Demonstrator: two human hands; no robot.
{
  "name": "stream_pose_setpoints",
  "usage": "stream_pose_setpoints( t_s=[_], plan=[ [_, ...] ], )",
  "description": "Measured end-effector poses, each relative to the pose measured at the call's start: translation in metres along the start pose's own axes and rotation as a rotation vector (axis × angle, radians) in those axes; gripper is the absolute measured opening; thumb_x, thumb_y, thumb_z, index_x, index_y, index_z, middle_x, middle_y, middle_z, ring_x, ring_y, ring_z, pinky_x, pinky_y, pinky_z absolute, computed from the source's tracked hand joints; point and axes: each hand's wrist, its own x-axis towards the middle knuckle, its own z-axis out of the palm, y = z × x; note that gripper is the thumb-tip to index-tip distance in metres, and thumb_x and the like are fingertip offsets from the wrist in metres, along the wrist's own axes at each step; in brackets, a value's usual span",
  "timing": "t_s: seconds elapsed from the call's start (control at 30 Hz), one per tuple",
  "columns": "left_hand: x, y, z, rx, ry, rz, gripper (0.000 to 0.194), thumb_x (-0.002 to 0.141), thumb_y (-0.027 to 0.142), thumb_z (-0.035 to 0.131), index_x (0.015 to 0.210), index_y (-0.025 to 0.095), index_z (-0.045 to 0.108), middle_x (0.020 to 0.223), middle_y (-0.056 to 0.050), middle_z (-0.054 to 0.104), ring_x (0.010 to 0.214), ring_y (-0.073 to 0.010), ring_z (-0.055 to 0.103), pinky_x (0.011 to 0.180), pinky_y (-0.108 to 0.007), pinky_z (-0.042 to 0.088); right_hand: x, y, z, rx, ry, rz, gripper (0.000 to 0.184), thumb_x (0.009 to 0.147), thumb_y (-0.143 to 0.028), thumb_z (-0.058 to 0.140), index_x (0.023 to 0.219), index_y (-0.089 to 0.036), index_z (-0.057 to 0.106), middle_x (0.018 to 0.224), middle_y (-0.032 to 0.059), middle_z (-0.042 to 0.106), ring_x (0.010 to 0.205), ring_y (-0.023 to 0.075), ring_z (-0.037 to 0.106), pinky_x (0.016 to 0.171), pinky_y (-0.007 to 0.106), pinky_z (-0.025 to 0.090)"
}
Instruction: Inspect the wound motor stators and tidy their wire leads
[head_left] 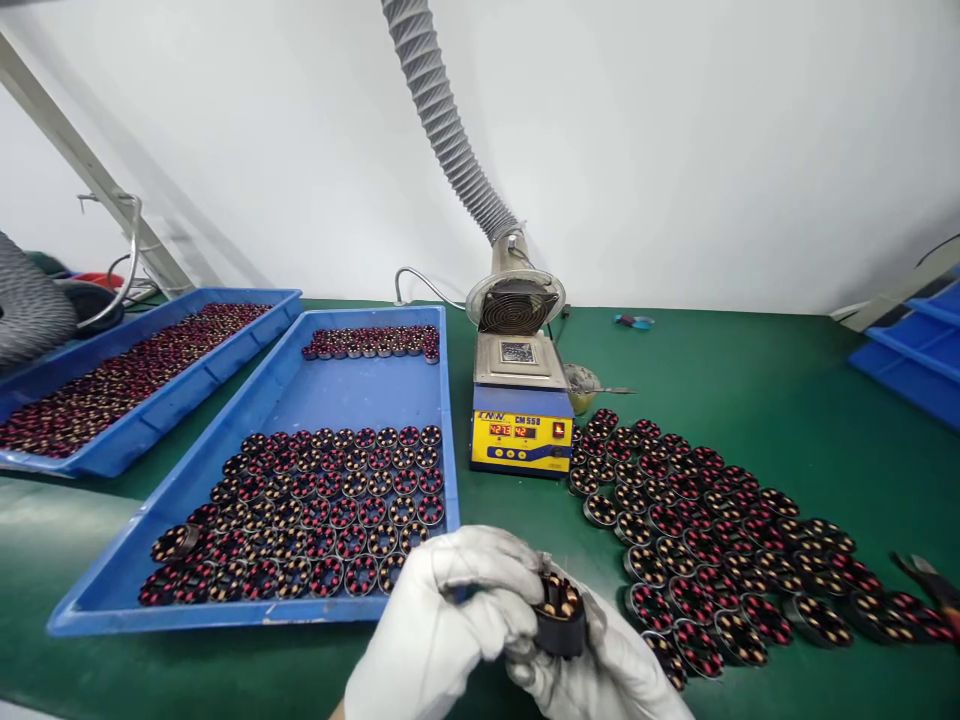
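My left hand (450, 615), in a white glove, has its thumb and fingers closed at the left side of a small round motor stator (561, 635) with a black rim and copper-coloured coils. My right hand (611, 655), gloved too, wraps around the same stator from the right and below. The stator is tilted with its coil side partly towards me, and fingers cover its left edge. Beyond my hands stands a yellow and blue solder pot (517, 440) with a lit red display. Many similar stators (697, 545) with red or copper coils lie on the green table to the right.
A blue tray (352, 390) with rows of stators stands at the left, another full blue tray (105, 455) beyond it. A grey duct (450, 130) ends in a hood over the pot. Pliers (930, 580) lie at the right edge, a small bowl (581, 385) behind the pot.
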Motion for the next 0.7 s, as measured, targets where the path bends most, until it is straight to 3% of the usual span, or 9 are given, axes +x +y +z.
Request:
stream_pose_setpoints(
  t_s=[0.13,0.27,0.33,0.4,0.47,0.57,0.63,0.7],
  plan=[
    [0.001,0.006,0.005,-0.09,0.047,0.081,0.023,0.059,0.002,0.063,0.059,0.022,0.074,0.063,0.0,0.071,0.065,-0.0168,0.065,0.065,-0.021,0.051,0.003,0.004,-0.003,-0.027,0.001,-0.008,0.037,0.064,-0.034,0.079,0.099,-0.024,0.071,0.09,0.0035,0.072,0.076,0.0134,0.067,0.071,0.021,0.052],
    [-0.001,0.01,-0.003,-0.03,0.157,0.076,0.02,0.063,0.007,0.064,0.064,0.024,0.073,0.075,0.0,0.073,0.072,-0.0158,0.067,0.065,-0.018,0.051,0.002,0.0,-0.011,0.011,0.001,0.052,0.034,0.059,-0.034,0.082,0.09,-0.024,0.072,0.086,0.0026,0.073,0.075,0.0128,0.068,0.071,0.02,0.051],
    [-0.003,0.006,-0.006,0.048,0.115,0.013,0.025,0.059,0.005,0.069,0.072,0.026,0.075,0.089,0.0,0.073,0.085,-0.0169,0.066,0.075,-0.017,0.05,0.0,-0.001,-0.013,-0.024,0.008,0.025,0.034,0.062,-0.033,0.08,0.093,-0.025,0.071,0.092,0.0034,0.073,0.078,0.0138,0.068,0.073,0.022,0.052],
    [-0.006,-0.001,-0.005,0.107,-0.011,-0.025,0.03,0.059,0.003,0.071,0.076,0.027,0.075,0.093,0.0,0.073,0.088,-0.0163,0.066,0.079,-0.017,0.049,0.0,0.0,-0.013,-0.11,0.011,-0.004,0.036,0.064,-0.037,0.078,0.097,-0.026,0.069,0.098,0.0052,0.072,0.082,0.0172,0.068,0.076,0.029,0.053],
    [-0.008,-0.005,-0.001,0.102,-0.061,0.045,0.027,0.064,0.002,0.068,0.071,0.027,0.075,0.083,0.001,0.073,0.083,-0.0153,0.066,0.078,-0.018,0.049,0.003,0.001,-0.013,-0.206,-0.009,-0.013,0.045,0.063,-0.049,0.075,0.1,-0.025,0.068,0.1,0.0079,0.071,0.081,0.0214,0.068,0.074,0.036,0.054],
    [-0.007,-0.003,0.003,0.185,-0.002,0.26,0.028,0.065,-0.001,0.063,0.068,0.024,0.074,0.071,0.001,0.073,0.079,-0.0165,0.066,0.08,-0.022,0.049,0.01,-0.001,-0.02,-0.291,-0.017,-0.047,0.053,0.059,-0.055,0.074,0.102,-0.025,0.067,0.094,0.0081,0.071,0.076,0.0229,0.068,0.069,0.038,0.055],
    [-0.007,0.005,0.003,0.302,0.009,0.41,0.022,0.067,0.001,0.065,0.068,0.022,0.074,0.07,-0.001,0.073,0.075,-0.0174,0.067,0.082,-0.025,0.049,0.014,-0.004,-0.03,-0.393,0.036,-0.16,0.044,0.06,-0.049,0.077,0.095,-0.024,0.069,0.088,0.0078,0.072,0.074,0.0229,0.068,0.067,0.037,0.056],
    [-0.006,0.011,-0.001,0.324,0.025,0.466,0.017,0.069,0.006,0.069,0.067,0.022,0.073,0.068,-0.001,0.072,0.073,-0.0184,0.068,0.086,-0.028,0.049,0.016,-0.006,-0.04,-0.564,0.127,-0.344,0.035,0.06,-0.041,0.078,0.088,-0.022,0.07,0.084,0.0092,0.073,0.073,0.0241,0.069,0.064,0.035,0.057]
  ],
)
